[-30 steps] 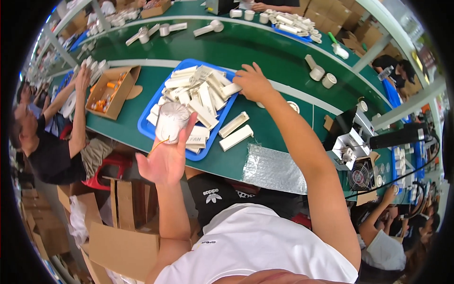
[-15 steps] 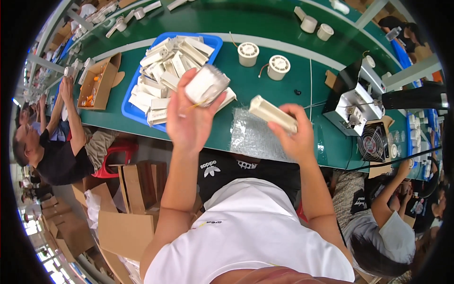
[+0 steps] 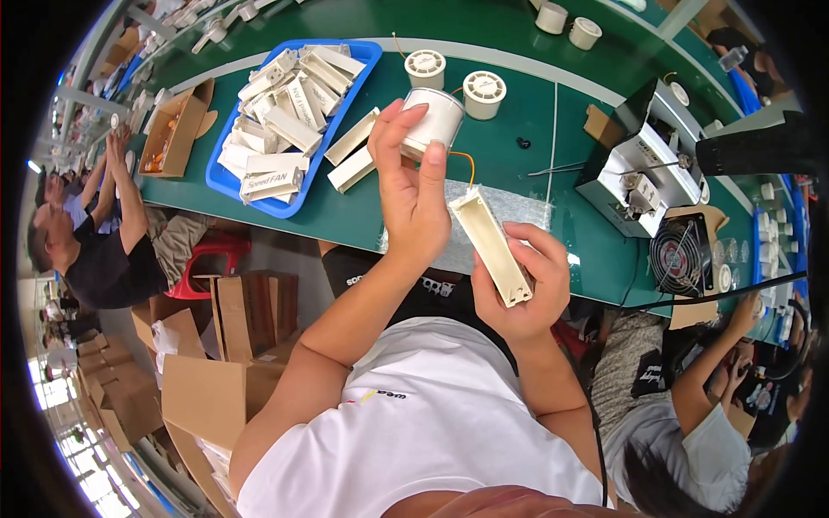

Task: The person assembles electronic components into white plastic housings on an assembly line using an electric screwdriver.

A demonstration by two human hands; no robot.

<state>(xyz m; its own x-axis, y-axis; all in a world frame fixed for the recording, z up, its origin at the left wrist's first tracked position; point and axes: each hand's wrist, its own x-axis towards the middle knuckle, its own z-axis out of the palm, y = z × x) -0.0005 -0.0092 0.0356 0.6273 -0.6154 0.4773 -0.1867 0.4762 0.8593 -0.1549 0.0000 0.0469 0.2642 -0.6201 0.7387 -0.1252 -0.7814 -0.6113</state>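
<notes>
Between the fingers and thumb of my left hand (image 3: 416, 198) is a white round fan housing (image 3: 433, 121), held tilted above the bench. An orange wire (image 3: 471, 162) runs from it to the upper end of a cream hollow handle shell (image 3: 490, 246). My right hand (image 3: 537, 289) grips that shell from its right side, open channel facing up. Whether the wire is fixed inside the shell cannot be made out. Two more round housings (image 3: 484, 93) stand just beyond my left hand. Left of that hand lie two loose handle shells (image 3: 351, 138) beside the blue tray (image 3: 212, 173).
Similar handle shells fill the tray. A silvery bubble-wrap sheet (image 3: 527, 204) lies under my hands. To the right stand a black-and-silver machine (image 3: 643, 194) and a small black fan (image 3: 676, 259). A cardboard box (image 3: 173, 142) sits far left. Co-workers sit on both sides.
My left hand has turned and come right, bringing the housing upright-side into view. My right hand has drawn nearer and turned the shell steeper. The orange wire now stretches between both parts.
</notes>
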